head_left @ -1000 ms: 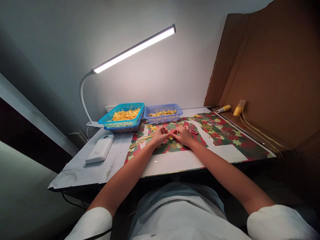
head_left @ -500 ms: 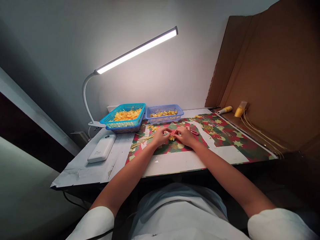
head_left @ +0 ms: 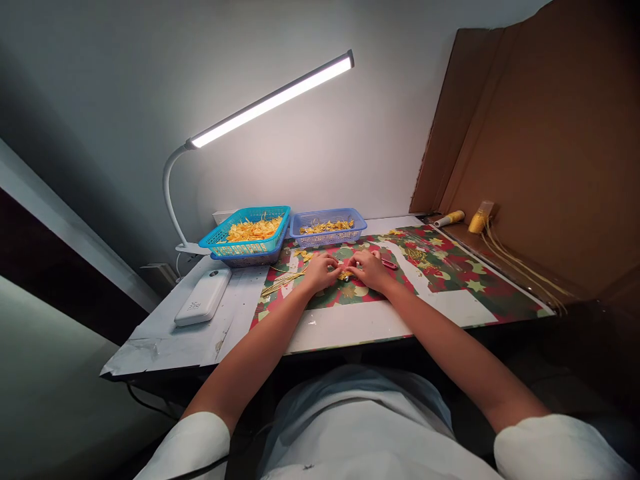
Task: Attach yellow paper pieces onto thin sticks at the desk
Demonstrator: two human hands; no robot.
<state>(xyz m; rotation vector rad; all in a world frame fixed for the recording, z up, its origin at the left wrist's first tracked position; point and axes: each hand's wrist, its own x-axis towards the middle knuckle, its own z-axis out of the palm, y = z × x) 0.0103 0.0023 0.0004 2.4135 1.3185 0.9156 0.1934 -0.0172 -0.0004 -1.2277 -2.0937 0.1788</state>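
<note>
My left hand [head_left: 321,272] and my right hand [head_left: 369,269] come together over the patterned sheet, fingers curled and fingertips pinched. A small yellow piece [head_left: 344,275] shows between the fingertips, with a tiny dark or shiny bit at its near end; the fingers hide most of it. Just right of my right hand lies a pink-red tool [head_left: 389,265], partly covered. Thin yellow strips [head_left: 280,285] rest left of my left hand. Behind that hand are loose yellow pieces [head_left: 303,255].
A turquoise basket [head_left: 213,247] of yellow-orange petal-like pieces sits stacked on a blue one; beside it, a lilac basket [head_left: 327,238] holds yellow pieces. A white power bank [head_left: 204,297] lies left, under a lit lamp [head_left: 275,100]. Cardboard [head_left: 540,147] stands right, near a yellow-filled container [head_left: 480,221].
My hands stay in nearly the same place; the fingers have shifted slightly around the small yellow piece. The view has moved a little.
</note>
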